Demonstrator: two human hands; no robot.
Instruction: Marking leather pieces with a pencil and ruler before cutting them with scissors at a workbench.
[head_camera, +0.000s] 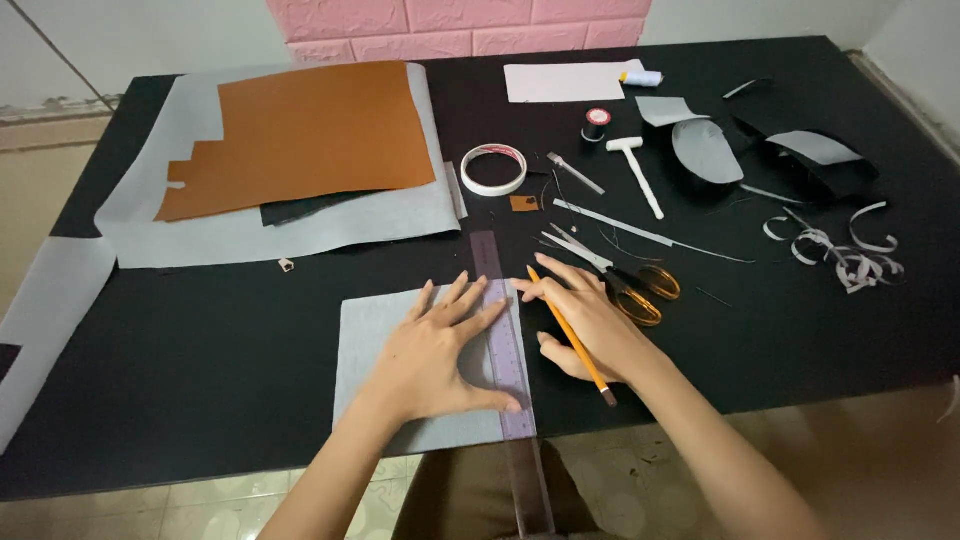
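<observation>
Black sheeting covers the work table (200, 350), which stands against a wall with a pink brick-pattern panel (460, 25) at the far edge. Near the front edge lies a grey square of fabric (375, 335), and a translucent purple ruler (505, 340) lies along its right side, running away from the person and overhanging the table's near edge. The left hand (435, 355) is spread flat, palm down, fingers fanned wide, pressing on both the grey square and the ruler; it grips nothing. The right hand (585, 325) lies just beside the ruler's right edge with fingers loosely curled around a yellow pencil (572, 335), whose tip points toward the ruler at the far end while its dark back end sticks out toward the wrist. Directly behind the right hand, almost touching the fingertips, are scissors with orange handles (630, 285). Farther back sit a roll of white tape (493, 170), a spool of black thread (597, 123), a white T-shaped mallet (637, 172), a white paper sheet (565, 82) and grey cut-out pieces (705, 148). Curled grey offcut strips (845, 258) lie well to the right. At the far left, a brown leather sheet (305, 135) rests on a large grey lining sheet (270, 235).
</observation>
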